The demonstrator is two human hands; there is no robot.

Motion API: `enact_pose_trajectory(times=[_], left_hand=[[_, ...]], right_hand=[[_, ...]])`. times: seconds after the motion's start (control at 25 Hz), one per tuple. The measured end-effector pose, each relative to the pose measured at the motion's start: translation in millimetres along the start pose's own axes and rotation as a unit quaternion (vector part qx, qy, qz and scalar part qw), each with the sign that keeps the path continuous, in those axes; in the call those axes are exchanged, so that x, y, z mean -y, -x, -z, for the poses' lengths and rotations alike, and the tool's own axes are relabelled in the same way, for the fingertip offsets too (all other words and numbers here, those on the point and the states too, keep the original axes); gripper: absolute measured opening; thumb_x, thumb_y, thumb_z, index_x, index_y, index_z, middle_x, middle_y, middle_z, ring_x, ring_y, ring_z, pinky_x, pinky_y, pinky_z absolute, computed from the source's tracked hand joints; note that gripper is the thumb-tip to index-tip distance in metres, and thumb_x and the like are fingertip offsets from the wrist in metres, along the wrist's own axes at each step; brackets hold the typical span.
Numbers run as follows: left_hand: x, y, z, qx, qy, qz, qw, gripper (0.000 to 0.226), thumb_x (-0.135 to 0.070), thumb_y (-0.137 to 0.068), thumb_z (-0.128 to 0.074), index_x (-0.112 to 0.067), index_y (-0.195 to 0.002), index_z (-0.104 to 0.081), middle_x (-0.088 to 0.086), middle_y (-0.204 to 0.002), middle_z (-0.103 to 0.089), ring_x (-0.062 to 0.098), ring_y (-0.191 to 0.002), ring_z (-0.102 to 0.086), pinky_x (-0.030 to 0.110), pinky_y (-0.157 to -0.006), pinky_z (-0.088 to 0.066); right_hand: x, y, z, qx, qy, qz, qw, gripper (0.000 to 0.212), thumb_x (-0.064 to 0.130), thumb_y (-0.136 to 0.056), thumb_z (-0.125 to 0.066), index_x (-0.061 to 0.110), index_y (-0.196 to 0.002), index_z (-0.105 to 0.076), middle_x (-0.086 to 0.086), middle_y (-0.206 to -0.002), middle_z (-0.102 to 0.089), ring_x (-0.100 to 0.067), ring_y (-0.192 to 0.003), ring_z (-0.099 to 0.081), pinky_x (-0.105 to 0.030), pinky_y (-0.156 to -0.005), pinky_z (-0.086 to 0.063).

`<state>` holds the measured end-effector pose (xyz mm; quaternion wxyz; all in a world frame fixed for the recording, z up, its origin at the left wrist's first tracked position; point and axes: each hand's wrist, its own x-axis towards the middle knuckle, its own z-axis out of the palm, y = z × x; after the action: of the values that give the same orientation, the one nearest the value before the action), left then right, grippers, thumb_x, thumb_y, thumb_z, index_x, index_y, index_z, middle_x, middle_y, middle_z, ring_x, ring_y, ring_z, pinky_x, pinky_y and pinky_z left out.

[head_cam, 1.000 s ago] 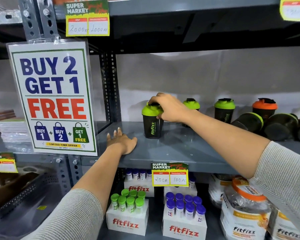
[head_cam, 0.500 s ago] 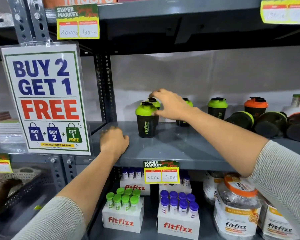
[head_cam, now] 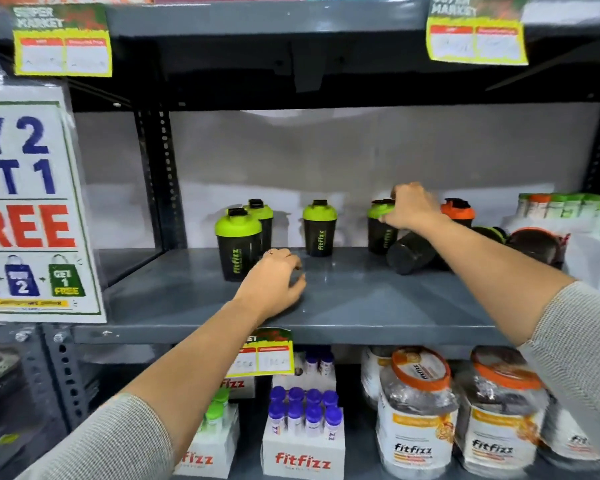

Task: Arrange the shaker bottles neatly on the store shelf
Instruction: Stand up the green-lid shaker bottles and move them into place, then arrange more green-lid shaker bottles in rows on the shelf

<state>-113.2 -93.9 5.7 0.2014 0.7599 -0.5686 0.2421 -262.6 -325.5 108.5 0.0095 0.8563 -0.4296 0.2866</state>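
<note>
**Shaker bottles on grey shelf, mid-arrangement**

Grey metal shelf [head_cam: 361,306] in a store rack, pale wall behind, price tag [head_cam: 264,355] on its front edge. At left, two green-lidded bottles stood upright, front bottle [head_cam: 238,244] just ahead of rear bottle [head_cam: 261,216]. A third bottle [head_cam: 319,228] stood alone, mid-shelf. Right hand [head_cam: 411,207] gripped the lid of a fourth green-lidded bottle [head_cam: 381,233], fingers clamped on it. Beside it a dark bottle [head_cam: 411,254] lay on its side; an orange-lidded bottle [head_cam: 459,211] stood behind. Left hand [head_cam: 274,282] rested on the shelf beside the front bottle, fingers loosely curled, holding nothing.
</note>
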Motion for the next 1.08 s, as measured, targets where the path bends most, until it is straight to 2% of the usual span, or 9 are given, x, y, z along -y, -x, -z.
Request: enact_pose_trajectory(times=[0.16,0.28,0.4,0.56,0.64,0.76,0.88,0.96,1.08], left_hand=[[-1.9,-23.9,-28.3,0.127,0.013,0.09,0.988,0.052,-0.035,-0.092,-0.048,-0.003,-0.133,-0.05,0.019,-0.137,-0.052,0.035,-0.128,-0.045,0.039,-0.108,-0.033],[6.8,-30.4,-42.7,0.199,0.01,0.124,0.972,0.062,-0.041,-0.095,-0.038,-0.001,-0.142,-0.039,0.019,-0.155,-0.031,0.033,-0.144,-0.026,0.044,-0.118,-0.02],[7.6,-31.2,-44.9,0.209,0.018,0.134,0.968,0.066,-0.042,-0.096,-0.034,-0.002,-0.148,-0.032,0.016,-0.161,-0.019,0.03,-0.149,-0.013,0.043,-0.12,-0.012],[3.8,-28.7,-42.3,0.198,0.017,0.137,0.971,0.066,-0.042,-0.096,-0.036,-0.003,-0.149,-0.029,0.015,-0.161,-0.018,0.028,-0.15,-0.011,0.042,-0.12,-0.01],[3.9,-28.7,-41.9,0.195,0.018,0.139,0.971,0.066,-0.042,-0.096,-0.037,-0.004,-0.149,-0.031,0.015,-0.161,-0.018,0.028,-0.15,-0.011,0.042,-0.12,-0.01],[3.2,-28.2,-40.8,0.192,0.025,0.144,0.97,0.067,-0.044,-0.095,-0.038,-0.004,-0.148,-0.032,0.014,-0.162,-0.016,0.028,-0.15,-0.01,0.041,-0.12,-0.01],[1.2,-26.7,-37.9,0.193,0.027,0.15,0.969,0.069,-0.045,-0.094,-0.039,-0.004,-0.149,-0.029,0.015,-0.162,-0.016,0.028,-0.15,-0.013,0.04,-0.12,-0.012],[-2.2,-24.1,-34.8,0.191,0.028,0.166,0.967,0.073,-0.048,-0.093,-0.04,-0.004,-0.15,-0.027,0.015,-0.161,-0.019,0.03,-0.148,-0.019,0.04,-0.12,-0.016],[-5.0,-20.8,-27.0,0.177,-0.01,0.186,0.966,0.073,-0.05,-0.093,-0.042,-0.003,-0.148,-0.03,0.016,-0.159,-0.024,0.033,-0.144,-0.028,0.039,-0.116,-0.023]], right_hand=[[-45.4,-15.3,-16.3,0.071,0.022,-0.099,0.992,0.086,0.071,-0.073,-0.063,0.009,-0.131,-0.053,-0.019,-0.138,-0.05,-0.041,-0.126,-0.049,-0.047,-0.099,-0.047],[-64.7,-25.5,-36.5,0.117,0.016,-0.118,0.986,0.103,0.087,-0.064,-0.05,0.012,-0.135,-0.052,-0.014,-0.142,-0.052,-0.036,-0.128,-0.051,-0.045,-0.098,-0.048],[-63.5,-22.0,-43.5,0.097,-0.01,-0.139,0.985,0.105,0.084,-0.067,-0.055,0.01,-0.14,-0.047,-0.013,-0.138,-0.054,-0.036,-0.121,-0.057,-0.042,-0.091,-0.053],[-55.4,-21.6,-49.8,0.144,-0.057,-0.179,0.971,0.104,0.076,-0.072,-0.062,0.009,-0.148,-0.037,-0.017,-0.146,-0.034,-0.04,-0.117,-0.054,-0.048,-0.079,-0.06],[-55.6,-21.2,-51.8,0.146,-0.097,-0.201,0.964,0.097,0.065,-0.073,-0.069,0.008,-0.146,-0.041,-0.015,-0.135,-0.031,-0.041,-0.106,-0.055,-0.048,-0.066,-0.062],[-60.0,-19.3,-53.9,0.112,-0.142,-0.221,0.958,0.09,0.06,-0.066,-0.075,0.007,-0.136,-0.053,-0.013,-0.129,-0.031,-0.036,-0.108,-0.049,-0.046,-0.053,-0.061],[-57.6,-10.4,-48.9,0.051,-0.127,-0.182,0.974,0.088,0.059,-0.065,-0.077,0.002,-0.127,-0.054,-0.015,-0.14,-0.03,-0.045,-0.117,-0.049,-0.048,-0.063,-0.061],[-43.6,2.3,-43.5,-0.021,-0.104,-0.102,0.989,0.095,0.057,-0.063,-0.079,-0.001,-0.13,-0.046,-0.018,-0.142,-0.029,-0.046,-0.121,-0.046,-0.047,-0.087,-0.055],[-6.4,27.9,-38.9,-0.13,-0.165,0.043,0.977,0.099,0.048,-0.06,-0.085,0.001,-0.133,-0.039,-0.016,-0.135,-0.032,-0.043,-0.12,-0.045,-0.049,-0.094,-0.047]])
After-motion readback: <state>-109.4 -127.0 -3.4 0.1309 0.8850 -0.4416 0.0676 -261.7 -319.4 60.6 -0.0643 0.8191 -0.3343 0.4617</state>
